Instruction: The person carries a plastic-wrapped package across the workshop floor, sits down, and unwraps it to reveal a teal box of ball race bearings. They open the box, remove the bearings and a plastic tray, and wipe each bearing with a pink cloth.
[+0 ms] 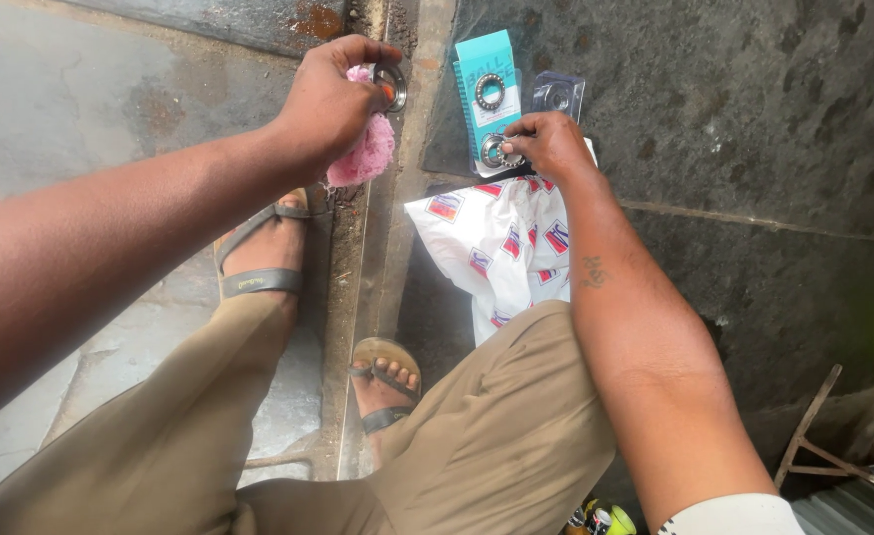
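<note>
At upper centre, the left hand (328, 99) clamps a silver metal bearing ring (389, 84) with a pink fluffy cloth (366, 154); the right hand (548, 144) pinches another round steel bearing (494, 151) on the teal cardboard package (487, 59).

Left hand (328, 99) at 11 o'clock, holding a metal ring (390, 85) and a cloth wad (366, 151); wad hangs below the ring. Right hand (548, 144) at 12 o'clock, right of the left hand, fingertips on a bearing (494, 151). Bearing lies at the lower end of a card pack (487, 89); clear blister (558, 95) just right of the pack. Printed bag (501, 248) lies below the right hand, toward 6 o'clock, partly under the knee. Two sandalled feet at 8 and 6 o'clock, left of the bag.
</note>
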